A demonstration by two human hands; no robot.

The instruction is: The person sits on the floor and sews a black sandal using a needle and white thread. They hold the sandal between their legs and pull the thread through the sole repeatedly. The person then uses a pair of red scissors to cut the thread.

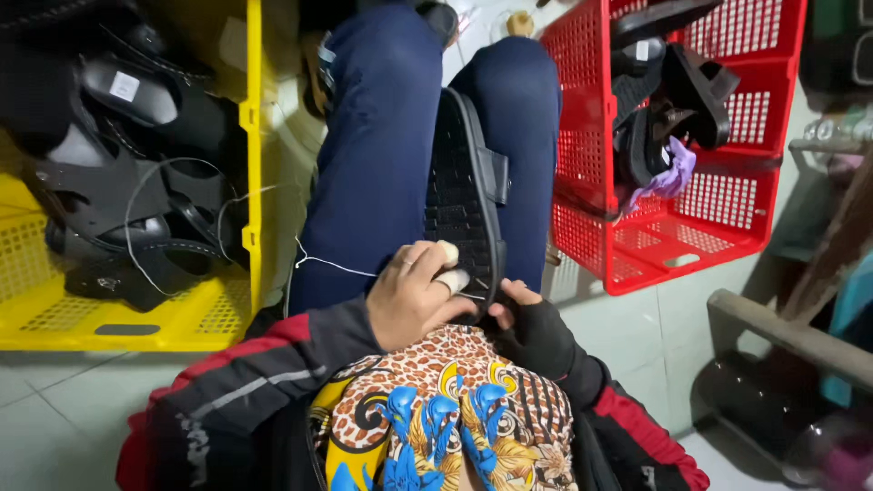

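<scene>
Black rubber sandal point(464, 195), sole-up on lap: left hand point(414, 295), taped fingers point(447, 253) pinching its heel edge; gloved right hand point(536, 332) apparently gripping beneath. White thread point(332, 264) trails left.

yellow crate point(250, 136) cut off, bottles point(841, 130) blurred
</scene>
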